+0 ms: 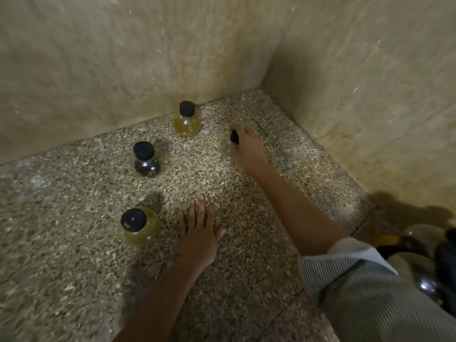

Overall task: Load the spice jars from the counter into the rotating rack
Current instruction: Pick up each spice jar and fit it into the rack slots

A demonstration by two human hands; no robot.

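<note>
Three round glass spice jars with black caps stand free on the speckled counter point(74, 280): a yellow-filled jar point(187, 119) at the back near the wall, a dark-filled jar point(146, 160) in the middle left, and a yellow-green jar point(138, 227) nearest me. My right hand point(246, 146) reaches into the corner and grips a fourth jar point(233, 138) by its black cap; its clear body is mostly hidden. My left hand point(198, 233) lies flat on the counter, fingers straight, just right of the nearest jar and not touching it.
Beige stone walls point(123, 58) close the counter at the back and right, forming a corner. At the lower right edge, blurred round jars and a metal frame point(424, 262) sit beyond my striped sleeve point(357, 287), probably the rack.
</note>
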